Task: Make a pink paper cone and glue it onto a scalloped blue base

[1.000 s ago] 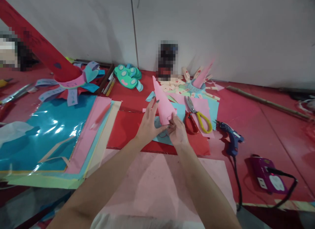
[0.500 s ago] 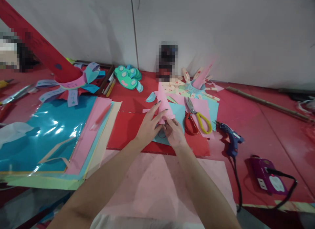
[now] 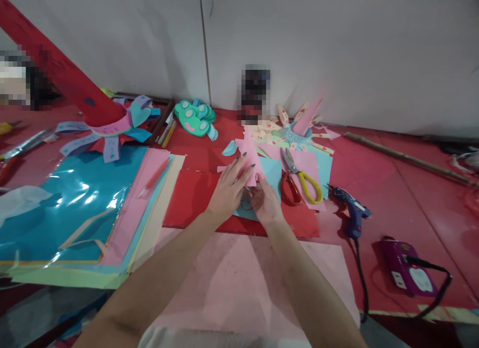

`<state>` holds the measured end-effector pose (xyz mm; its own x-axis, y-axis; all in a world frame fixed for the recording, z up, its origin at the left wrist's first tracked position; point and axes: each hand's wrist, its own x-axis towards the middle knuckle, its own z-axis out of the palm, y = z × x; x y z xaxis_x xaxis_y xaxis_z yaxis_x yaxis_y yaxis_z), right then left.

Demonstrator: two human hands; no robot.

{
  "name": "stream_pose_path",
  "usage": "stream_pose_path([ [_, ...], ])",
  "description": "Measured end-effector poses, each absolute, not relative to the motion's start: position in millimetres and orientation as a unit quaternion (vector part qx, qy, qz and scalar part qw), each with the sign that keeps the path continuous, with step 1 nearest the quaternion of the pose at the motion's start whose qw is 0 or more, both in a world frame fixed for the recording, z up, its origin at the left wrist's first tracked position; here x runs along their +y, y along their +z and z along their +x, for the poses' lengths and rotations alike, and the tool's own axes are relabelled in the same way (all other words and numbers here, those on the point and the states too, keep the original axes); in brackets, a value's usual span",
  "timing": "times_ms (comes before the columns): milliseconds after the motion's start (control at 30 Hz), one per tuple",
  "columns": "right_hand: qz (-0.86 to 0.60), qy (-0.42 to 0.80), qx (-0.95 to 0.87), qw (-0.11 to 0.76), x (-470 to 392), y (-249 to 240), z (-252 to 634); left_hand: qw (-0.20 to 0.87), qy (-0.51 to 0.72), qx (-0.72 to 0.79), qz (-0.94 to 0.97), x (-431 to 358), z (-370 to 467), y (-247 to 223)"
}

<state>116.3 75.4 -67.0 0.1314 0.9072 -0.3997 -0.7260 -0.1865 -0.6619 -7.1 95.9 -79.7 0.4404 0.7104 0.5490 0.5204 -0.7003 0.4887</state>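
Between my hands stands a pink paper cone, its narrow tip pointing away from me. My left hand wraps the cone's left side, with its fingers laid across the paper. At the lower right edge, my right hand grips the cone's base, its fingertips partly hidden. Beneath both hands lies a light-blue paper sheet on a red sheet. Scissors with yellow and red handles rest just right of my right hand. A small blue paper leaf shape lies beyond my left hand.
A blue glue gun and a purple power box with a cord lie at right. Layered coloured sheets cover the left. Finished-looking paper crafts stand along the wall, as does a bamboo stick.
The pink cone has turned slightly, its tip shifting a little to the right. My fingers have shifted slightly on it; everything around stays put.
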Motion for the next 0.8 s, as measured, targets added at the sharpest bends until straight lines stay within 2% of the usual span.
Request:
stream_pose_path([
  [267,-0.436,0.623,-0.130,0.637,74.6,-72.6,119.7,0.094,0.365,0.374,0.847,94.9,-6.7,-75.0],
  [567,-0.447,0.603,-0.101,0.653,74.5,-64.5,116.7,0.104,0.454,0.378,0.800,94.0,-6.4,-72.5],
  [800,-0.446,0.603,-0.096,0.654,73.9,-58.7,113.8,0.086,0.452,0.389,0.798,94.2,-5.8,-72.9],
])
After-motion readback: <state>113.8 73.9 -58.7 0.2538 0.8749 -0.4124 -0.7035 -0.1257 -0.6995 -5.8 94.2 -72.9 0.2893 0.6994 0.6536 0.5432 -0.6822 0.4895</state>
